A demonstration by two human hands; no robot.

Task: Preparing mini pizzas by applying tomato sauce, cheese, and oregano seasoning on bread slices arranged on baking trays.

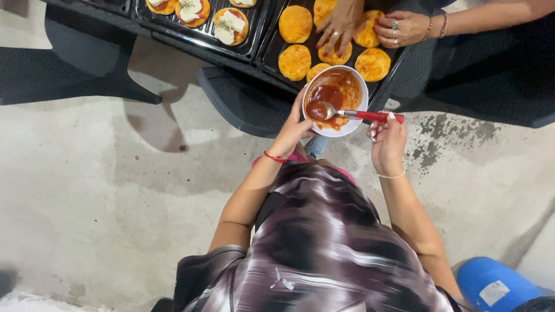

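Her left hand (293, 130) cups the round white bowl of red tomato sauce (334, 101) above the black baking tray of plain yellow dough rounds (272, 49); her right hand (386, 137) pinches the red-handled metal spoon (347, 111), whose tip rests in the sauce.

Top edge cuts off both dark baking trays (263, 34) — the topped rounds (191, 11) at upper left show only in part, and their white toppings are too small to identify.

Co-worker's hands (370, 26) hide parts of two plain rounds; the arms run out at the right edge, and the body is unseen.

Left hand (292, 130) is partly hidden behind the white bowl (341, 128); its fingertips are out of sight.

Spoon (347, 112) bowl is buried in red sauce.

Blue container (494, 286) at lower right is cropped — kind unclear.

Wearer's legs are hidden under the patterned shirt (312, 248).
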